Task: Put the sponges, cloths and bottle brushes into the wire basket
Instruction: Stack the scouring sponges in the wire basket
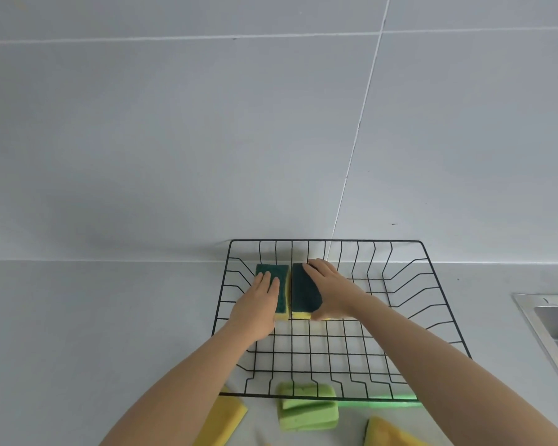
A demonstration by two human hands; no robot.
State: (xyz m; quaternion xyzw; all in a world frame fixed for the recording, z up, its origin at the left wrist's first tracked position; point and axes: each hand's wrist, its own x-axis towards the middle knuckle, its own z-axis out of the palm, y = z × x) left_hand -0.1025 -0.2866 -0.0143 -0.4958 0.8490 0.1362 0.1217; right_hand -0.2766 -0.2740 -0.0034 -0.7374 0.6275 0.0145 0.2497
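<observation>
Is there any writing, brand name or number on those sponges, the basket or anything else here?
None can be read. The two green-topped sponges in the wire basket, the folded green cloth, the yellow cloths and the wall tiles show no print, label or number.

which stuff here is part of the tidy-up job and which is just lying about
Part of the job:
- wire basket
- two green-topped sponges in it, under the hands
- folded green cloths
- yellow cloth
- yellow sponge at the bottom edge

Just there:
- sink
- tiled wall
</observation>
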